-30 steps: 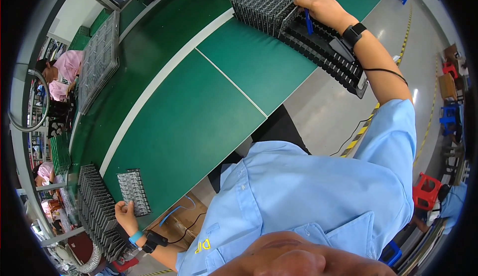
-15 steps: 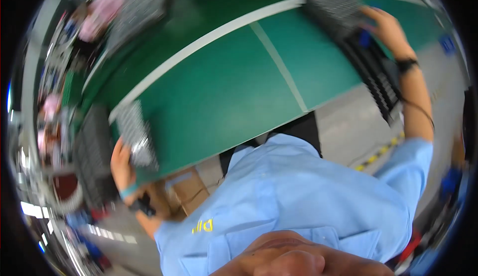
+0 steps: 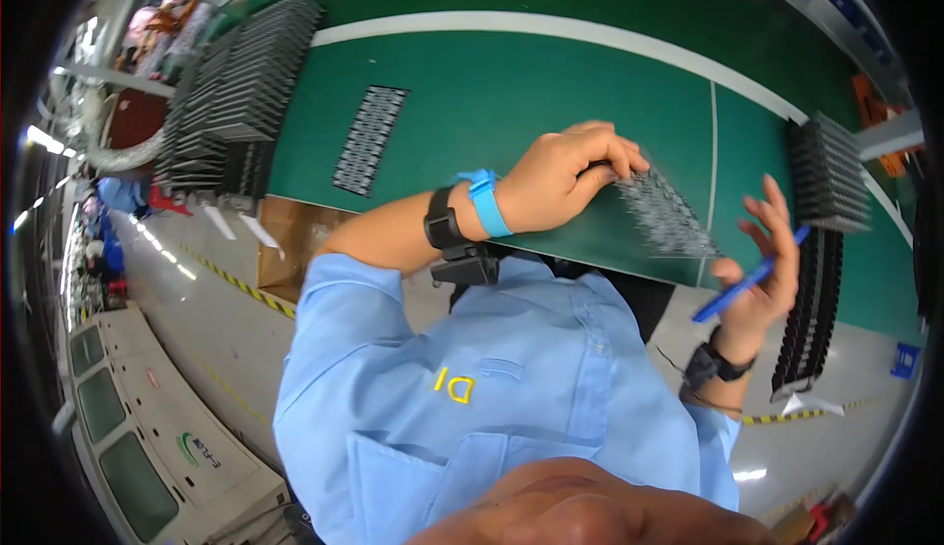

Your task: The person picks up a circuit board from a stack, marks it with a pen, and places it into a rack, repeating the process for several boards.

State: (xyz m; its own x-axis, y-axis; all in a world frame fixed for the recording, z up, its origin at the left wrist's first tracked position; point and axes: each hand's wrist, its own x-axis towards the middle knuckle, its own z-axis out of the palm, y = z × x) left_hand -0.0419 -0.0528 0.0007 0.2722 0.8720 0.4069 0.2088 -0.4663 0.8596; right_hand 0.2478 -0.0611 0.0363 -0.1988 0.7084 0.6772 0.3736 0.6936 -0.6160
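Observation:
My left hand (image 3: 575,173), with a blue band on its wrist, pinches the upper left end of a thin, dark patterned panel (image 3: 667,213) between thumb and fingers. The panel is tilted over the front part of the green table (image 3: 472,83) and blurred by motion. Just beyond the panel's right end is my right hand (image 3: 762,265), fingers spread, with a blue pen (image 3: 733,289) tucked across it. Contact between that hand and the panel is hard to make out. A similar black-and-white patterned panel (image 3: 371,140) lies flat on the table to the left.
At the left end stands a rack of closely spaced dark panels (image 3: 236,83). Another stack of panels (image 3: 831,176) sits at the right, with a black slotted rack (image 3: 809,314) running toward me. Below are a cardboard box (image 3: 285,240) and a pale machine (image 3: 162,427).
My left hand has moved from the table's left side toward the right. My right hand has come off the right-hand rack and in toward the panel. My view has turned.

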